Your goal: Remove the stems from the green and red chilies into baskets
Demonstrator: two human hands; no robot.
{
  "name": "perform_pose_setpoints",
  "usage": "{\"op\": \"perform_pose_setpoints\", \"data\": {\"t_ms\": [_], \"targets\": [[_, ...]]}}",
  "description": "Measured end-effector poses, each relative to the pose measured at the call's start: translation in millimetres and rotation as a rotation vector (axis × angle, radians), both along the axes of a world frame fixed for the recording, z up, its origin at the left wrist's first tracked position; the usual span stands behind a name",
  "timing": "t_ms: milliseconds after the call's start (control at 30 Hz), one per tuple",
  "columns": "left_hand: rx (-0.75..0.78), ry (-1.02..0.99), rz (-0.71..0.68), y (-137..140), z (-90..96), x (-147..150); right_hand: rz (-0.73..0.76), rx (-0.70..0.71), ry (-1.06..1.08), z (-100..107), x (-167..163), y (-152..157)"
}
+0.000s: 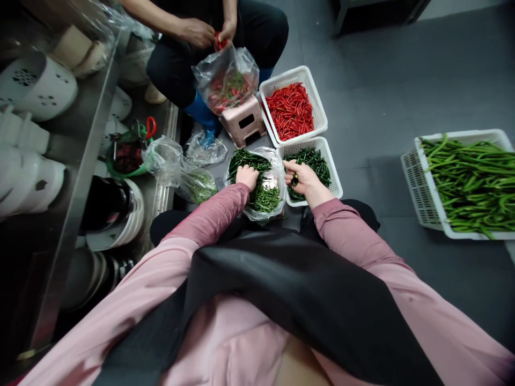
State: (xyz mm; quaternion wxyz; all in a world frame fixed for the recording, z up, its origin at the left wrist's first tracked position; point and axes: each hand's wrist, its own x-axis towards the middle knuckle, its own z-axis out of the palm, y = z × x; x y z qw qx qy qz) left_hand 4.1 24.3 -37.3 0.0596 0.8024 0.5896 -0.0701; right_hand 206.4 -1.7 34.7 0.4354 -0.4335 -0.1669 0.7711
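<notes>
My left hand [247, 177] reaches into an open clear plastic bag [277, 161], its fingers bent closed on the long dark green chilies [247, 159] there; the fingertips are partly hidden. In the near part of the bag lies a heap of small light green stems [265, 198]. My right hand [302, 179] is closed on a few green chilies [295, 180], just above the left side of a white basket [336, 179]. Inside that basket are more dark green chilies [316, 161].
Behind stands a white basket of red chilies [289, 110]. Across from me a person's hands [199, 33] hold red chilies over a plastic bag [231, 80] on a pink stool [243, 122]. A basket of long green peppers [475, 182] sits right. Metal shelving [86, 161] lines the left.
</notes>
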Motion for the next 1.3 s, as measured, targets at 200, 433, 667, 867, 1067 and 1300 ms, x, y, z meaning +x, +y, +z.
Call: {"op": "perform_pose_setpoints", "data": {"t_ms": [200,433,667,867,1067,1300], "targets": [[-0.217,-0.56,0.314,1,43.0,0,0.165,0.132,-0.324,-10,-15,-3],[-0.515,-1.171,0.489,-23,66.5,9,0.427,0.2,-0.218,-14,-26,-7],[-0.114,-0.618,0.401,1,37.4,-18,0.29,0.093,-0.087,-2,-14,-6],[-0.033,-0.065,-0.159,15,-1.4,-11,0.136,0.032,-0.021,7,-4,-2],[-0.091,0.087,-0.167,13,-26.0,16,0.085,0.084,-0.085,1,-8,-2],[-0.091,0.12,-0.14,12,-20.5,12,0.029,0.018,-0.191,-1,-9,3]]}}
